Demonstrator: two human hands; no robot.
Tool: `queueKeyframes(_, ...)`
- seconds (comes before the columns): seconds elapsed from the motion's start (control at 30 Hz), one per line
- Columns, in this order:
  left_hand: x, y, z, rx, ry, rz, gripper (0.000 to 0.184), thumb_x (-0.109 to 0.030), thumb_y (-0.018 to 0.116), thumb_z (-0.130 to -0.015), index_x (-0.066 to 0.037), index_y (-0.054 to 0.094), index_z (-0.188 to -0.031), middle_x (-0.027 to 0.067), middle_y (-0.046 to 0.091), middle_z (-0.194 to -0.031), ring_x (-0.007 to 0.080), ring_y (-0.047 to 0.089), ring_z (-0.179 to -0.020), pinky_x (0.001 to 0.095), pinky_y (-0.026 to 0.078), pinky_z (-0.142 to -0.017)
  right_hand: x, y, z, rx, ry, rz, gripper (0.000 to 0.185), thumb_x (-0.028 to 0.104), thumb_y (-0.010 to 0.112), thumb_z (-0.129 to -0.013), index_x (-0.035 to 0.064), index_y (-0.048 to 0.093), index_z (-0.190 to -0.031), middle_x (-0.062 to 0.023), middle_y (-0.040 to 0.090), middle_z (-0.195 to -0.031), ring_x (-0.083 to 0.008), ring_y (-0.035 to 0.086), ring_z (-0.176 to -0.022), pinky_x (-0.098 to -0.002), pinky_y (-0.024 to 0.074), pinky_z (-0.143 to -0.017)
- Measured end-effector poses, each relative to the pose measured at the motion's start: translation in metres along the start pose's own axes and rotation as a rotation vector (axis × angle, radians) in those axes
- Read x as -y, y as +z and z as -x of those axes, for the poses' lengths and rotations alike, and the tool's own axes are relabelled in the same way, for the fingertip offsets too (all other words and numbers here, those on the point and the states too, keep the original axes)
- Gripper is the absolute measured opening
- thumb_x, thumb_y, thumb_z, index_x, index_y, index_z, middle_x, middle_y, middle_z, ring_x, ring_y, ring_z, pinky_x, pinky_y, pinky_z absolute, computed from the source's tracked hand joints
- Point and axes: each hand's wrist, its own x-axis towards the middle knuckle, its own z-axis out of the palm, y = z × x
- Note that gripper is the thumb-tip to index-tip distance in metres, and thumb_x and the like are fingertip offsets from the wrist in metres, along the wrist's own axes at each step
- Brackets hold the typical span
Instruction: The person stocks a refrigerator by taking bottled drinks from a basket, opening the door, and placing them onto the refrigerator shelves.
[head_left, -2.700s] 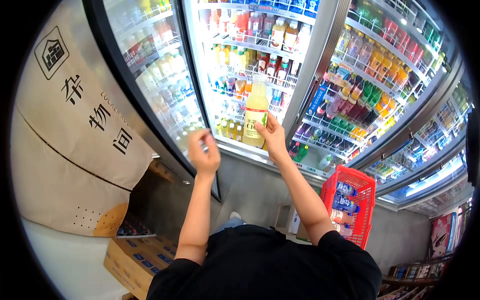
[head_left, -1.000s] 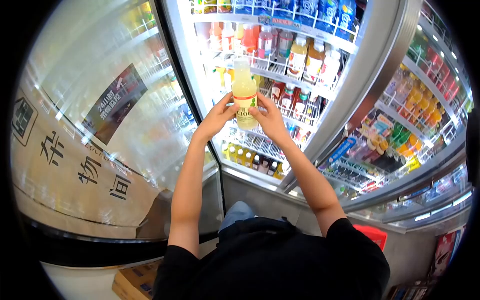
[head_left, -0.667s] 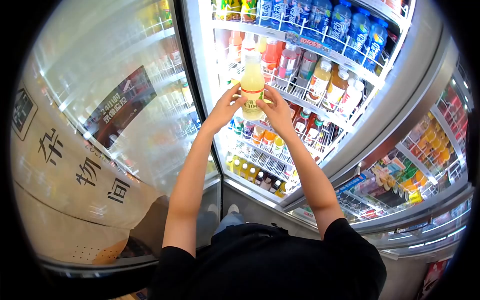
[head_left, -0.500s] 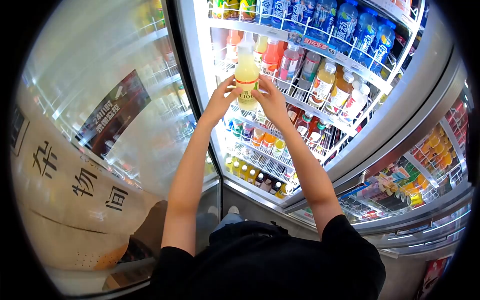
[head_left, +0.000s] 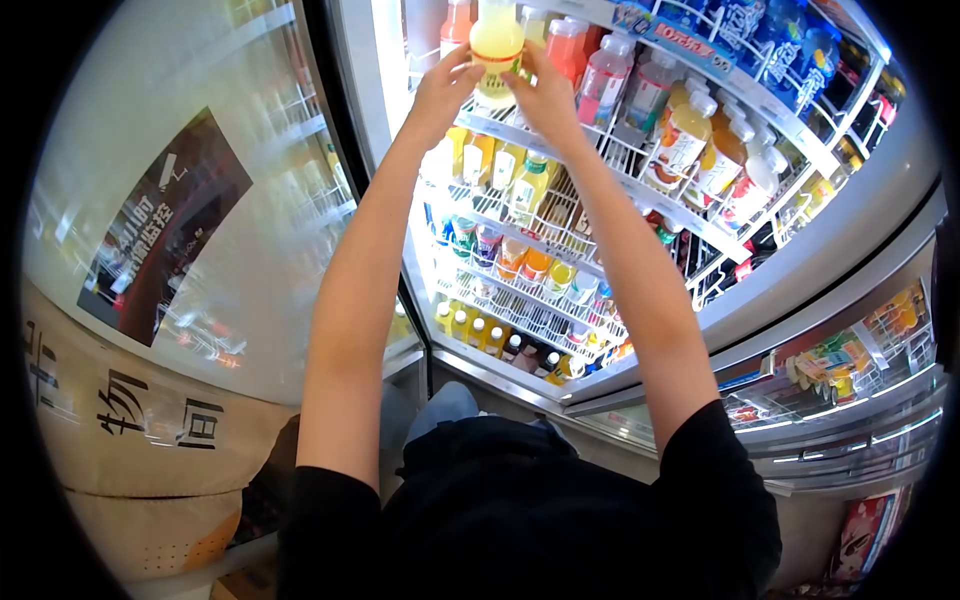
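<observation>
A bottle of pale yellow drink (head_left: 496, 48) with a red band on its label is upright between my two hands, at the upper middle of the view. My left hand (head_left: 440, 98) grips its left side and my right hand (head_left: 546, 100) its right side, fingers curled round it. The bottle's top is cut off by the upper edge. Close behind it is a fridge shelf with a pink-red bottle (head_left: 566, 50) to the right and another reddish bottle (head_left: 456, 25) to the left. Whether the held bottle's base touches the shelf, I cannot tell.
The glass fridge door (head_left: 270, 200) stands open on the left, with a dark sign on it. Lower wire shelves carry yellow bottles (head_left: 528, 190) and several small coloured drinks. Blue bottles (head_left: 740, 30) fill the upper right. A chilled display case (head_left: 840, 360) stands at the right.
Both hands and the bottle have moved up in the view, with the bottle still held. The whole scene has shifted, as the camera has moved closer and tilted.
</observation>
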Motion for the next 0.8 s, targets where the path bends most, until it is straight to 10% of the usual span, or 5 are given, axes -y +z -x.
queueKeyframes(0.3,0.045,0.005,-0.043,0.077,0.176,0.014,0.057,-0.031,0.06,-0.1,-0.009,0.043,-0.149,0.0092,0.059,-0.133,0.0172,0.054,-0.123,0.0301,0.041,-0.103,-0.057,0.019,-0.025,-0.047,-0.117,0.103,0.051,0.017,0.072,-0.089,0.0004,0.045,-0.129,-0.0196,0.068,-0.119,-0.0306,0.067,-0.111,-0.0371,0.0541,-0.093)
queueKeyframes(0.43,0.051,0.004,-0.056,0.155,0.243,-0.017,0.055,-0.033,0.061,-0.098,-0.012,0.046,-0.147,0.0073,0.06,-0.133,0.017,0.055,-0.123,0.0307,0.042,-0.103,-0.058,0.023,-0.03,-0.116,-0.21,0.145,0.051,0.013,0.071,-0.086,-0.0008,0.045,-0.127,-0.0279,0.066,-0.106,-0.046,0.064,-0.099,-0.0493,0.0523,-0.083)
queueKeyframes(0.8,0.085,-0.007,-0.055,0.059,0.236,-0.285,0.043,-0.035,0.063,-0.096,-0.008,0.061,-0.13,0.0156,0.07,-0.106,0.0262,0.065,-0.094,0.037,0.049,-0.086,-0.058,0.037,-0.027,-0.081,-0.205,0.512,0.047,0.019,0.07,-0.087,-0.0017,0.053,-0.126,-0.0278,0.067,-0.103,-0.0413,0.067,-0.096,-0.0449,0.0529,-0.082)
